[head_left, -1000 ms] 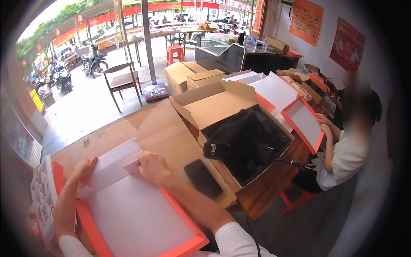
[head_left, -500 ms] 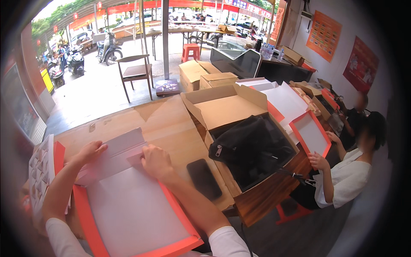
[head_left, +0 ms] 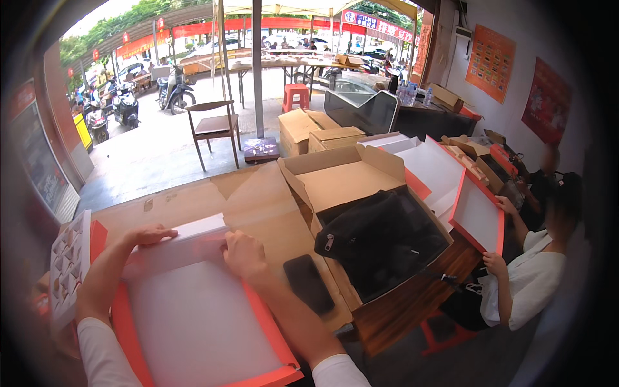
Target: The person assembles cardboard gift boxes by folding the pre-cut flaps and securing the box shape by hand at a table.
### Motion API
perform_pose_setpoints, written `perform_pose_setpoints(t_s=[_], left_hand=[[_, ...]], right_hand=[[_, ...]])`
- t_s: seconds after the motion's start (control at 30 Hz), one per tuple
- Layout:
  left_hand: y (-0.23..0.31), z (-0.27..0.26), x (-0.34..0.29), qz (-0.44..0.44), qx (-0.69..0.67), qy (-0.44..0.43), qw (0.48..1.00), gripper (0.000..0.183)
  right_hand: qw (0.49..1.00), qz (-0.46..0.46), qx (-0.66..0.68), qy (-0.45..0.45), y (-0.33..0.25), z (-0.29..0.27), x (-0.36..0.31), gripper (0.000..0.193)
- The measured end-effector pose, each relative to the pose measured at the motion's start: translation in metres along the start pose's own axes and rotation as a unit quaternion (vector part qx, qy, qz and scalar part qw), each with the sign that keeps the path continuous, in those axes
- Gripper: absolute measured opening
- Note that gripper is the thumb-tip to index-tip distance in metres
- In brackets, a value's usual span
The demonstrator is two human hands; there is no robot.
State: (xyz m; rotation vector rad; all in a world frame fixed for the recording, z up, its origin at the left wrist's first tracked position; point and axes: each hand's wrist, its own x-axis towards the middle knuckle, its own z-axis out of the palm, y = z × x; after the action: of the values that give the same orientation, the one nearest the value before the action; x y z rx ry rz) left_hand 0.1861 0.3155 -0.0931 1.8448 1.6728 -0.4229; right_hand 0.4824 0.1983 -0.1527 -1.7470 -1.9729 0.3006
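Here we are at the near side of the counter (head_left: pixel 251 209), toward its left end, where a shallow box (head_left: pixel 200 322) lies open, its near end toward the body. A handsome thing, this: wide white floor, flat sides in bright orange-red, and a pale far wall (head_left: pixel 200 226) that looks doubled over along its top. The left hand (head_left: pixel 153 236) is up at the far left, fingers close together over that wall; the thumb is hidden, so I can't tell whether they clamp or merely press. Across at the far right corner, the right hand (head_left: pixel 245 251) has its fingers curled in and pinched on the wall's end. A hand at each end, probably to keep the fold straight and stop the card springing up. To the left, a gridded white piece (head_left: pixel 69 264) stands tilted; to the right, a dark phone (head_left: pixel 308 284) lies flat, just clear of the forearm. Beyond it, a carton (head_left: pixel 338 184) carries a black bag (head_left: pixel 367 235), apart from the box, which perhaps leaves both elbows some room.
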Motion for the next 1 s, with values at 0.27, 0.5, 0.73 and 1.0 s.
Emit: perform_pose_setpoints(t_s=[0.27, 0.5, 0.73, 1.0], left_hand=[[0.017, 0.031, -0.012, 0.132, 0.050, 0.214, 0.967, 0.073], [0.047, 0.043, -0.013, 0.093, 0.122, 0.246, 0.957, 0.073], [0.044, 0.059, -0.118, 0.158, 0.143, 0.433, 0.876, 0.067], [-0.050, 0.151, -0.209, -0.046, 0.137, 0.420, 0.896, 0.070]], right_hand=[[1.000, -0.001, 0.005, -0.010, -0.003, 0.004, 0.001, 0.023], [0.999, 0.000, -0.015, -0.038, -0.005, -0.009, 0.001, 0.021], [0.999, 0.002, -0.026, -0.027, -0.004, -0.016, -0.002, 0.023], [0.999, -0.016, 0.021, 0.027, 0.024, -0.013, 0.011, 0.022]])
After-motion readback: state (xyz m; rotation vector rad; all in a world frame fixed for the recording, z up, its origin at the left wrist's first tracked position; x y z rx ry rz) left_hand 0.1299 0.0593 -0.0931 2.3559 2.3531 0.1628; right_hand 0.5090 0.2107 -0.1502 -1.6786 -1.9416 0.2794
